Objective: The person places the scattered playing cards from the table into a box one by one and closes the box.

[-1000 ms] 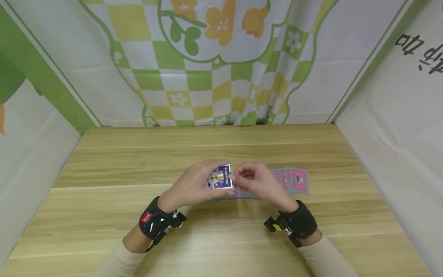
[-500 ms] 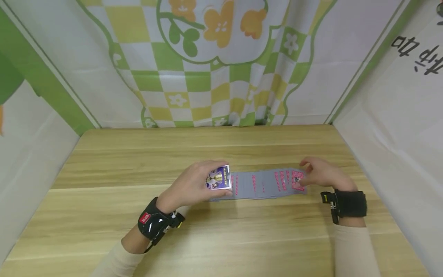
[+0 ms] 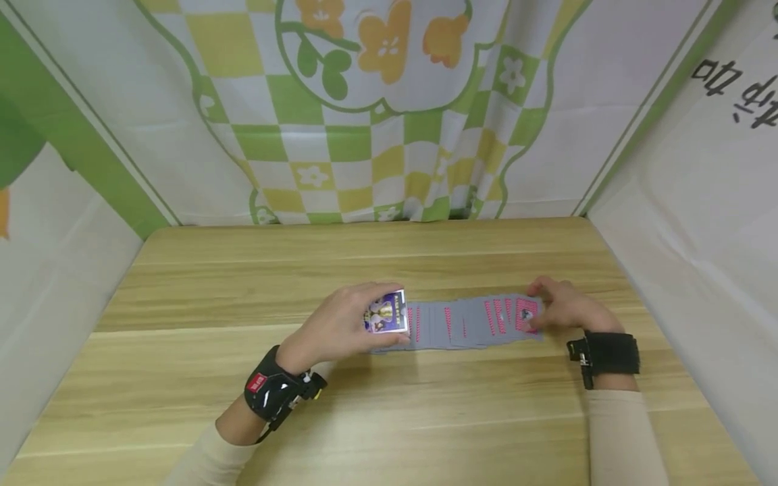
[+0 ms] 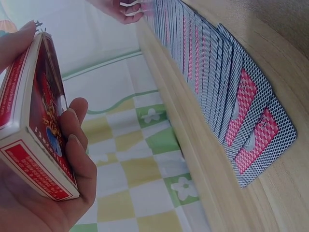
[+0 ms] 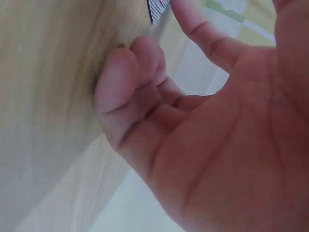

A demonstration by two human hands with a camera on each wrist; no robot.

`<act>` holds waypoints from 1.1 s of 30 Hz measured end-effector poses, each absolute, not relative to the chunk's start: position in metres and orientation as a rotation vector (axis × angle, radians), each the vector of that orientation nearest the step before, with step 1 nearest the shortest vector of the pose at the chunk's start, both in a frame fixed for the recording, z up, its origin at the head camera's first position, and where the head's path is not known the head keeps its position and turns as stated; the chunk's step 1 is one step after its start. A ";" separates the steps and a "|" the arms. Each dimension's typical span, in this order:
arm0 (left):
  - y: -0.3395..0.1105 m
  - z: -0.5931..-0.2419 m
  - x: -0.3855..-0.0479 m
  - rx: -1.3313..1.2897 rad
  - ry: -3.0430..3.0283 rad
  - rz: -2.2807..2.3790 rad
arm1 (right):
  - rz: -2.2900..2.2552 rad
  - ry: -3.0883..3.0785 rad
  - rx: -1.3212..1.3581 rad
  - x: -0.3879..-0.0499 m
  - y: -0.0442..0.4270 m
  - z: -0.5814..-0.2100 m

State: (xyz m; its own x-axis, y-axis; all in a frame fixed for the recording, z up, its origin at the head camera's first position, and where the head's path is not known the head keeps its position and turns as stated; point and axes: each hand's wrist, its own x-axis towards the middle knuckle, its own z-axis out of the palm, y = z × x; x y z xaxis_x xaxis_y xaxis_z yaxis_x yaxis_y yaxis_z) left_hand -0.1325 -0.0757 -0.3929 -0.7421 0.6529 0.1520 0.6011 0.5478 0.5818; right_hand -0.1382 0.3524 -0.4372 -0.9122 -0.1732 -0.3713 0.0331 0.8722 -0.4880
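Note:
In the head view my left hand (image 3: pixel 337 327) grips a playing card box (image 3: pixel 387 312), with the thumb on one side and the fingers on the other. The box is raised above the table; the left wrist view shows its red-and-white printed edge. A long overlapping row of face-down playing cards (image 3: pixel 446 324) lies on the table, its left end partly hidden behind the box. My right hand (image 3: pixel 568 305) is at the row's right end, with thumb and a fingertip at the outermost card. In the right wrist view several fingers (image 5: pixel 118 79) curl loosely near the tabletop.
The wooden table (image 3: pixel 389 418) extends around the cards on every side. Behind it hangs a green-and-yellow checked curtain (image 3: pixel 365 135). White cloth walls (image 3: pixel 699 236) stand to the left and right.
My right hand has moved from the box's open end to the row's far right end, uncovering the middle cards. My left hand and the box have stayed nearly still.

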 end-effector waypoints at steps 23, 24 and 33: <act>-0.076 -0.396 -0.132 1.096 2.674 1.003 | -1.461 2.336 -0.347 -0.128 0.324 -0.383; -0.076 -0.396 -0.132 1.096 2.675 1.003 | -1.499 2.318 -0.363 -0.128 0.315 -0.380; -0.075 -0.393 -0.132 1.083 2.705 0.971 | -1.564 2.258 -0.440 -0.119 0.252 -0.372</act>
